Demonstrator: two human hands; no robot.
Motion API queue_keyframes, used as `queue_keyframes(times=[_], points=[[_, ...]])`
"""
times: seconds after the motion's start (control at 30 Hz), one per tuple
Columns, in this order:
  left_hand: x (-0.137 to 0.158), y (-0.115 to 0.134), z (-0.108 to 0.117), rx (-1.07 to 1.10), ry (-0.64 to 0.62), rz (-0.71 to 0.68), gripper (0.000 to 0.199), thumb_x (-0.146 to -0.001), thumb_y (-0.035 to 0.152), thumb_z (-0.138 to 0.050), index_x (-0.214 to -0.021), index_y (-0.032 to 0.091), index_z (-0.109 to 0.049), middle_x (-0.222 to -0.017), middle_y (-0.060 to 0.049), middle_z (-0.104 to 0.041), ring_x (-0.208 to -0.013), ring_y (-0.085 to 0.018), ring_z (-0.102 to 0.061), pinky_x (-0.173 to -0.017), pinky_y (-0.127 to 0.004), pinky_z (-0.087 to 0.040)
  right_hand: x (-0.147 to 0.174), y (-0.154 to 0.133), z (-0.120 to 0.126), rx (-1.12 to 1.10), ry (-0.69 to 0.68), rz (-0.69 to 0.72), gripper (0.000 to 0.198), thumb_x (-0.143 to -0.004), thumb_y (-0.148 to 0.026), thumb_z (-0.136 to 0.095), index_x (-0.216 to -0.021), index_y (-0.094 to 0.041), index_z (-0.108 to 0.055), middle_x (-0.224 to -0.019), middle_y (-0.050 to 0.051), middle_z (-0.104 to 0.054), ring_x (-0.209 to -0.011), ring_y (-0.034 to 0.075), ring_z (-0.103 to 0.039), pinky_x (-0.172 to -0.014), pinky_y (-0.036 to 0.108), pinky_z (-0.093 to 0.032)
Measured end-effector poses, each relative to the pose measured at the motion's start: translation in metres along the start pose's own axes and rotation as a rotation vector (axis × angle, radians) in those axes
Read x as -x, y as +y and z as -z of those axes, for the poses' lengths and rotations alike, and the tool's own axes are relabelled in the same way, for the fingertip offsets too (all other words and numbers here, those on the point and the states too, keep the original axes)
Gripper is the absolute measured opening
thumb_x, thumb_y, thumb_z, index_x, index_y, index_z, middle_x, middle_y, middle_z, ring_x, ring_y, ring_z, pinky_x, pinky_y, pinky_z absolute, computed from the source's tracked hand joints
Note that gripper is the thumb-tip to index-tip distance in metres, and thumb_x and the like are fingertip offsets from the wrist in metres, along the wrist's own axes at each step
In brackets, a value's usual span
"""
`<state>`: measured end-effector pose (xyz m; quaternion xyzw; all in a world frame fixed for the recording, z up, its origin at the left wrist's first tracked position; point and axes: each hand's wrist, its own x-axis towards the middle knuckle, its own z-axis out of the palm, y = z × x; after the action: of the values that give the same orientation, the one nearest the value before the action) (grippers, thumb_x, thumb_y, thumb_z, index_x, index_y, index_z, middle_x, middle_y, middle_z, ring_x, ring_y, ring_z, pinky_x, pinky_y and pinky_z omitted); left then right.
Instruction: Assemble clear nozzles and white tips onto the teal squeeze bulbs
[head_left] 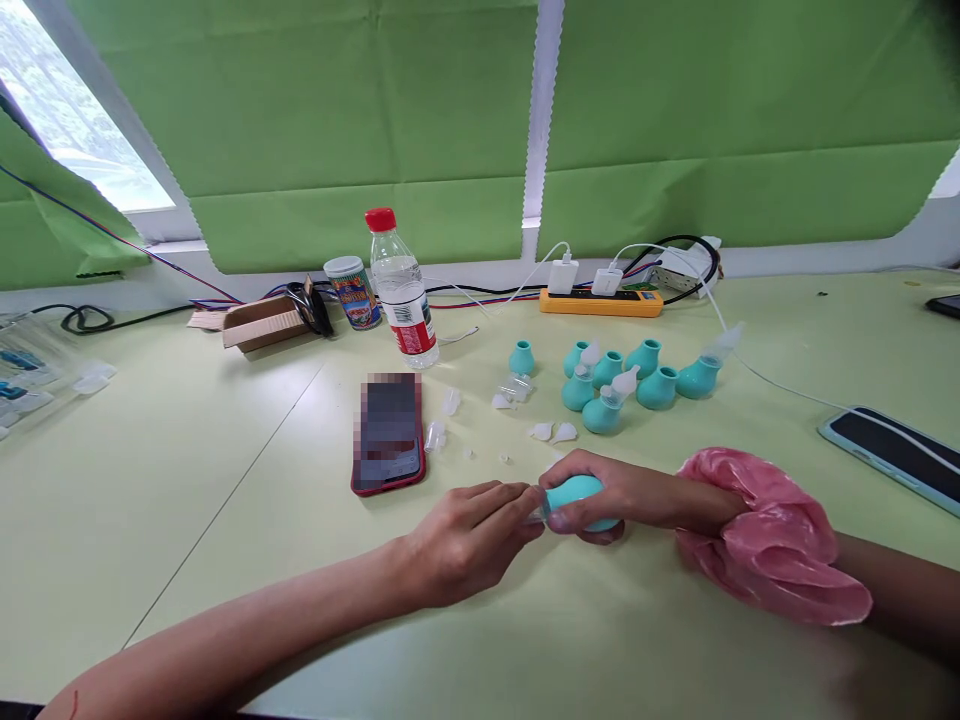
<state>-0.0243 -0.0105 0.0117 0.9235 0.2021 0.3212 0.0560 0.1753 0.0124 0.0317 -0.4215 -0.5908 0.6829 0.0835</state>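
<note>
My right hand (607,500) is wrapped round a turquoise rubber squeeze bulb (576,492) that lies on its side, its neck towards the left. My left hand (480,535) pinches a clear plastic piece (535,515) at the neck of that bulb; fingers hide most of it. Beyond my hands several more turquoise bulbs stand upright, among them one bare bulb (521,358) and one with a whitish pointed tip (625,381). Loose white tips (564,433) and clear plastic tubes (435,437) lie on the table, along with tiny white bits (505,460).
A phone in a red case (388,435) lies left of the parts. Behind it stand a water bottle (405,290) and a can (352,293), near an open cardboard box (264,322). An orange power strip (600,302) sits at the back. Another phone (892,455) lies right under a white cable.
</note>
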Motion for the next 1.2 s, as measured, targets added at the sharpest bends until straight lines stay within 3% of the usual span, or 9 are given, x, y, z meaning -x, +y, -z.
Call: queue_keyframes(times=[0.2, 0.3, 0.4, 0.53, 0.63, 0.83, 1.0, 1.1, 1.2], points=[[-0.021, -0.029, 0.043, 0.181, -0.196, 0.059, 0.039, -0.077, 0.030, -0.047, -0.112, 0.013, -0.052, -0.100, -0.012, -0.062, -0.088, -0.022, -0.056, -0.077, -0.037, -0.046, -0.002, -0.001, -0.008, 0.038, -0.032, 0.146, 0.031, -0.071, -0.043, -0.057, -0.073, -0.012, -0.056, -0.048, -0.004, -0.047, -0.046, 0.006, -0.043, -0.046, 0.019, -0.029], [-0.027, -0.048, 0.058, -0.055, -0.142, 0.273, 0.033, -0.083, 0.032, -0.038, -0.105, 0.015, -0.057, -0.096, -0.009, -0.061, -0.088, -0.021, -0.051, -0.078, -0.038, -0.043, 0.007, -0.005, -0.015, 0.059, -0.061, 0.163, 0.030, -0.071, -0.043, -0.059, -0.071, -0.013, -0.055, -0.051, -0.004, -0.051, -0.050, 0.006, -0.045, -0.051, 0.019, -0.033], [-0.024, -0.061, 0.055, -0.356, -0.179, 0.414, 0.035, -0.078, 0.039, -0.047, -0.099, 0.015, -0.061, -0.098, -0.011, -0.054, -0.091, -0.025, -0.044, -0.079, -0.041, -0.040, 0.014, -0.005, -0.023, 0.072, -0.137, 0.134, 0.030, -0.068, -0.043, -0.061, -0.069, -0.014, -0.055, -0.056, -0.003, -0.053, -0.053, 0.006, -0.047, -0.053, 0.018, -0.037], [-0.016, -0.062, 0.036, -0.419, -0.345, 0.350, 0.033, -0.076, 0.037, -0.051, -0.103, 0.020, -0.058, -0.111, -0.010, -0.047, -0.100, -0.028, -0.037, -0.079, -0.043, -0.036, 0.013, 0.002, -0.028, 0.128, -0.248, 0.072, 0.028, -0.067, -0.041, -0.062, -0.071, -0.014, -0.057, -0.059, -0.002, -0.054, -0.054, 0.006, -0.049, -0.053, 0.017, -0.039], [-0.014, -0.057, 0.025, -0.429, -0.428, 0.300, 0.026, -0.080, 0.030, -0.046, -0.102, 0.021, -0.058, -0.107, -0.009, -0.050, -0.098, -0.027, -0.038, -0.076, -0.044, -0.033, 0.007, 0.008, -0.028, 0.174, -0.284, 0.092, 0.028, -0.069, -0.042, -0.060, -0.072, -0.014, -0.056, -0.062, -0.002, -0.054, -0.055, 0.007, -0.050, -0.051, 0.017, -0.039], [-0.021, -0.040, 0.016, -0.278, -0.381, 0.245, 0.032, -0.084, 0.031, -0.040, -0.113, 0.021, -0.050, -0.104, -0.009, -0.052, -0.095, -0.024, -0.040, -0.076, -0.039, -0.032, 0.001, 0.017, -0.033, 0.394, 0.030, 0.407, 0.028, -0.066, -0.042, -0.060, -0.067, -0.015, -0.056, -0.060, -0.002, -0.048, -0.055, 0.007, -0.042, -0.048, 0.017, -0.035], [-0.025, -0.014, 0.012, -0.016, -0.454, 0.178, 0.033, -0.070, 0.021, -0.052, -0.102, 0.021, -0.057, -0.096, -0.008, -0.054, -0.089, -0.022, -0.042, -0.076, -0.035, -0.035, 0.006, 0.027, -0.044, 0.386, 0.294, 0.671, 0.026, -0.065, -0.042, -0.059, -0.064, -0.016, -0.054, -0.058, -0.001, -0.048, -0.056, 0.010, -0.043, -0.055, 0.022, -0.038], [-0.022, -0.008, 0.006, 0.045, -0.454, 0.182, 0.019, -0.065, 0.024, -0.058, -0.083, 0.018, -0.061, -0.084, -0.007, -0.055, -0.081, -0.020, -0.044, -0.072, -0.032, -0.038, 0.006, 0.030, -0.044, 0.297, 0.439, 0.698, 0.025, -0.072, -0.040, -0.054, -0.064, -0.016, -0.051, -0.055, -0.002, -0.046, -0.052, 0.009, -0.040, -0.052, 0.022, -0.036], [-0.016, -0.010, -0.003, 0.073, -0.344, 0.162, 0.013, -0.076, 0.023, -0.050, -0.071, 0.017, -0.060, -0.073, -0.006, -0.055, -0.073, -0.017, -0.045, -0.066, -0.029, -0.039, 0.004, 0.029, -0.039, 0.195, 0.496, 0.667, 0.027, -0.078, -0.039, -0.047, -0.064, -0.016, -0.049, -0.054, -0.002, -0.046, -0.051, 0.009, -0.041, -0.051, 0.023, -0.035]])
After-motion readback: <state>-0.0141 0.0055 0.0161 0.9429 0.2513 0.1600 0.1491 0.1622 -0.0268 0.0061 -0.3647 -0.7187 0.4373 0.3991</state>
